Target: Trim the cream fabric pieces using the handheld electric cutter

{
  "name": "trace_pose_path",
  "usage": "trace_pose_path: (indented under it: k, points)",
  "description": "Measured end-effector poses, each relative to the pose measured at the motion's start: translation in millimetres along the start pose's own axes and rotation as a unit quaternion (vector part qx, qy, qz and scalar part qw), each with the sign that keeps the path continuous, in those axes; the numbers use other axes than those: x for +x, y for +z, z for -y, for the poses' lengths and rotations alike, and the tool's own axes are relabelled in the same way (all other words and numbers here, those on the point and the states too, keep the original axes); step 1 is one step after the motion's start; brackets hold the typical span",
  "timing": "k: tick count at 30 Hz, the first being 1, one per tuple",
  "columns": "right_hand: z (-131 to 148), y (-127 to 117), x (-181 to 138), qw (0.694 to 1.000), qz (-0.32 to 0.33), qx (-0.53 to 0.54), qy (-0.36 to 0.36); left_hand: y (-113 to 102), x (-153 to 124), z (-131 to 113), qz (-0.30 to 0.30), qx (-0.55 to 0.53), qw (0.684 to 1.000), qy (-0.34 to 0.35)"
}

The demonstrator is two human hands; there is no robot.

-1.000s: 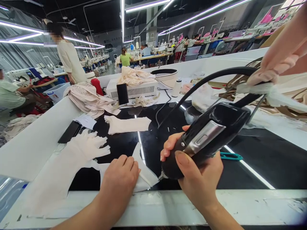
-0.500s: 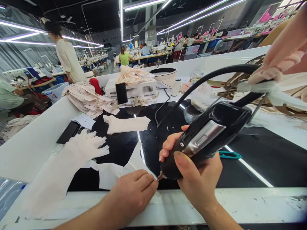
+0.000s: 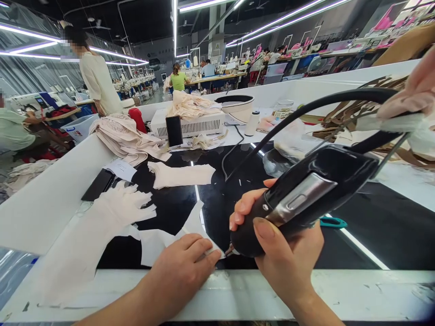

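My right hand [image 3: 288, 244] is wrapped round a black corded handheld tool [image 3: 316, 194] with a silver switch plate, its thumb on the near side. The tool is tilted, its small metal tip [image 3: 231, 250] pointing down-left at the corner of a white fabric piece [image 3: 193, 222]. My left hand [image 3: 185, 267] presses on that piece with fingers together, just left of the tip. Further left lies a pale cloth piece with a fringed end [image 3: 91, 231]. Another cream piece [image 3: 183, 174] lies flat on the black work surface [image 3: 217, 203].
A teal cutter handle [image 3: 335, 222] lies behind my right hand. The thick black cable [image 3: 306, 106] arches overhead, near a blurred pinkish shape [image 3: 408, 104] at upper right. Behind stand a white vented box [image 3: 200, 129], phone [image 3: 174, 131] and cloth stack [image 3: 125, 136].
My right hand and the tool have shifted slightly right, the tip drawing a little away from my left fingers. My left fingers have moved back from the fabric's corner, which now shows.
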State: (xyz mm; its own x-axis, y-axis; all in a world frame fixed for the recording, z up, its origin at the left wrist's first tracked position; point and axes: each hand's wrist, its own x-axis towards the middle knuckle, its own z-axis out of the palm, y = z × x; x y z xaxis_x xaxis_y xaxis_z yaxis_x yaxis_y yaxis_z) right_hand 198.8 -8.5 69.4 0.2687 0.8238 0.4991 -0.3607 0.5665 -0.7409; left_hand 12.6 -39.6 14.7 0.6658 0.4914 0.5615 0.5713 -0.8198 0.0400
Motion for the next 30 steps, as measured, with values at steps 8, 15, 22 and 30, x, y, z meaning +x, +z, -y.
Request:
trace_pose_path:
  k: [8,15,22,30]
  points:
    - [-2.6,3.4,7.0,1.0,-0.008,-0.013,0.001,2.5,-7.2,-3.4,0.009,-0.007,1.0,-0.016]
    - [-10.5,7.0,11.1,1.0,0.005,-0.004,0.005,3.2,-10.8,-2.4,0.01,0.002,0.999,-0.039]
    - [-11.9,8.2,9.0,1.0,-0.001,-0.019,0.003,3.1,-10.6,-2.9,-0.002,0.009,0.999,-0.048]
    - [-16.6,11.9,14.2,1.0,-0.011,-0.022,-0.008,6.6,-12.6,-3.8,-0.016,0.011,0.998,-0.057]
